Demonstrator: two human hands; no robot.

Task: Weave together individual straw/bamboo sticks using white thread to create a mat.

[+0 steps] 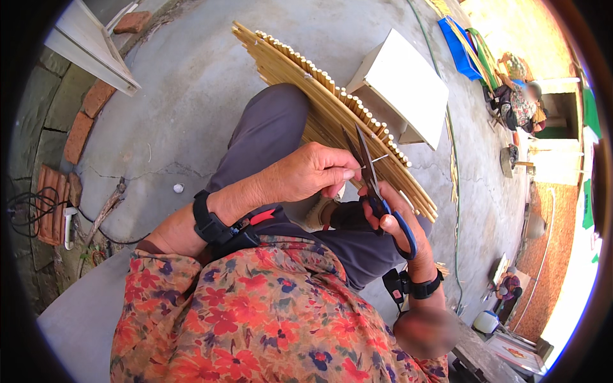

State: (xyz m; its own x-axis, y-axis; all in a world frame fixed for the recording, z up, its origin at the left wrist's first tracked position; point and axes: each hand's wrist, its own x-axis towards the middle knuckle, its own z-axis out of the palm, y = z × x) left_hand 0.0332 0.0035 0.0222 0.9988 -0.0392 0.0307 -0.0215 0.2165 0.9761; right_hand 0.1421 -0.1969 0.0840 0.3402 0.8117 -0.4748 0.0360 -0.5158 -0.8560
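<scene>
My left hand [329, 169] is closed, thumb and forefinger pinched on a thin white string [382, 156] beside the scissor blades. My right hand [389, 217] grips dark scissors with blue handles [405, 236], whose blades are parted and point up over a slatted mat of thin pale-yellow canes [287, 55]. The mat slants across my raised left knee [268, 112], its round cut ends showing along the upper-right edge. Whether the string lies between the blades, I cannot tell.
A white box-like stool [402, 83] stands beyond the mat. Bricks [96, 97], sticks [105, 210] and black cable [32, 210] lie at left. A blue container [456, 45] with canes and a seated person [517, 102] are upper right; another person [509, 287] sits lower right. A hose [454, 191] crosses the floor.
</scene>
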